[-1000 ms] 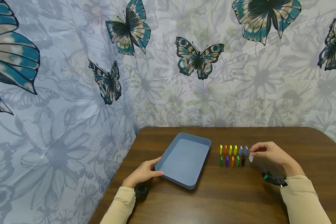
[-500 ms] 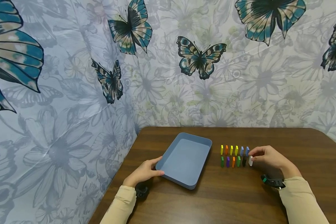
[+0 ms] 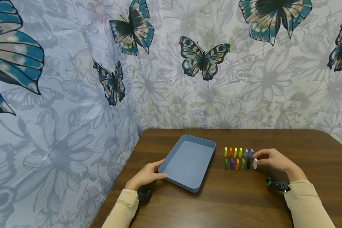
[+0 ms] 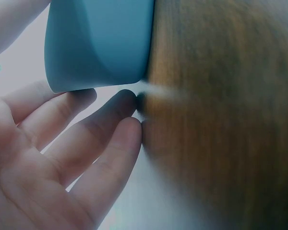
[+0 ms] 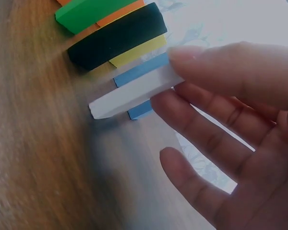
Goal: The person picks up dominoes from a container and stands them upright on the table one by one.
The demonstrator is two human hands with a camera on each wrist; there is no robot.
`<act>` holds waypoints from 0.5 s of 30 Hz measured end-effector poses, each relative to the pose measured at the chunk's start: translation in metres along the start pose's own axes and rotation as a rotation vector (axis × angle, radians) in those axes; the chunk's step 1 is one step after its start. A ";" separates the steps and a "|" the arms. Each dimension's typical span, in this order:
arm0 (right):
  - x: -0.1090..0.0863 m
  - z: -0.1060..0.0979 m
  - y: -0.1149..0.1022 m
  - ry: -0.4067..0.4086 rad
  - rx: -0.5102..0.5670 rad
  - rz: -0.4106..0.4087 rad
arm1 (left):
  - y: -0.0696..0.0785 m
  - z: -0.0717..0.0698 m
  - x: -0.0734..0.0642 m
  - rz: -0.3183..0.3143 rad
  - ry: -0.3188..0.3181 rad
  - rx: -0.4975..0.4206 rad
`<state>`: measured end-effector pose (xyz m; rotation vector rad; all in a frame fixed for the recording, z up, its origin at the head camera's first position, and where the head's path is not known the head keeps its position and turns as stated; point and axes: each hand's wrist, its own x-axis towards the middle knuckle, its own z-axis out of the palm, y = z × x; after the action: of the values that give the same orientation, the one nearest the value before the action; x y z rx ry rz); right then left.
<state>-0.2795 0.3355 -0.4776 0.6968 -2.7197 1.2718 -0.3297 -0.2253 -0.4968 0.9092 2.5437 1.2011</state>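
My right hand [image 3: 276, 161] pinches a white domino [image 3: 255, 163] between thumb and fingers at the right end of the front row. In the right wrist view the white domino [image 5: 129, 96] stands on end, its foot at the tabletop, beside a black domino [image 5: 120, 38]. Two blue dominoes show behind it. At the left, my left hand [image 3: 145, 175] grips the near-left corner of a shallow blue-grey tray [image 3: 191, 164], with the thumb at the front rim and fingers along the side. The left wrist view shows fingertips under the tray corner [image 4: 98, 48].
Two rows of upright dominoes stand right of the tray. The back row has yellow, orange and blue [image 3: 246, 153] ones; the front row has green [image 3: 226, 164], purple [image 3: 231, 164], orange and black ones. The brown wooden table [image 3: 222, 205] meets a butterfly-patterned backdrop [image 3: 165, 104].
The white domino has gone from tilted, a little apart from the front row, to upright at its end. My right hand shifted slightly with it. The left hand and tray stayed put.
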 end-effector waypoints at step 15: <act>0.005 -0.005 -0.040 0.156 -0.113 0.217 | -0.007 -0.009 -0.001 -0.044 -0.008 0.031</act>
<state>-0.2680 0.3151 -0.4445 0.2852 -2.7683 1.1443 -0.3362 -0.2352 -0.4964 0.8583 2.5692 1.1462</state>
